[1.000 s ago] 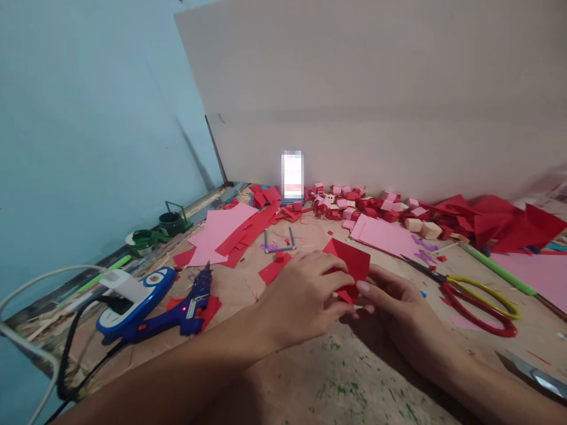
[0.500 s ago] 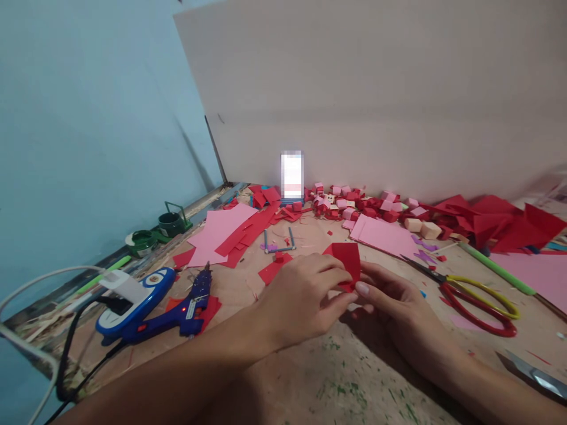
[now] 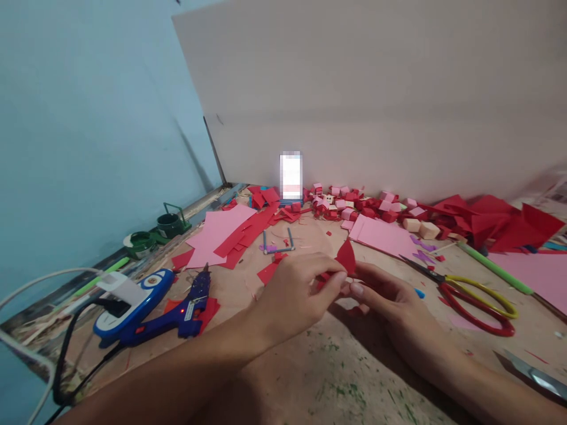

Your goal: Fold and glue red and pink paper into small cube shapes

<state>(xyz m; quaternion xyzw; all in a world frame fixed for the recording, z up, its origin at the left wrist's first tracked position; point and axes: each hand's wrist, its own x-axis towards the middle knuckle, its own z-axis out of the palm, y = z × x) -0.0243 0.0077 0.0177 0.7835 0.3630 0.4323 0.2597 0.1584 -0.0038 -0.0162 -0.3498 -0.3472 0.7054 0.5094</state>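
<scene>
Red paper (image 3: 346,257) at the middle of the workspace, above the counter (image 3: 330,378); the left hand (image 3: 305,283) pinched it, thumb bent in against the fingers; the right hand (image 3: 390,295) gripped its right side between thumb and curled fingers; the sheet was bent, its pointed tip upward, its lower part largely hidden by the fingers. To the right of the right hand lay scissors (image 3: 438,278), one handle loop red, the other yellow, blades directed away from the person; nearer the lower right corner was a metal blade (image 3: 538,375). To the left, a blue glue gun (image 3: 192,310), a red light on its body, lay beside a blue-and-white power strip (image 3: 133,304); a white plug (image 3: 126,289) stood in the strip. Beyond the hands, a three-sided frame (image 3: 280,249) lay between a pink sheet (image 3: 212,236), partly covered by red strips, and a pink stack (image 3: 378,236); farther back, small red and pink boxes (image 3: 349,203) were heaped beside an upright phone (image 3: 291,177), its screen blurred.
</scene>
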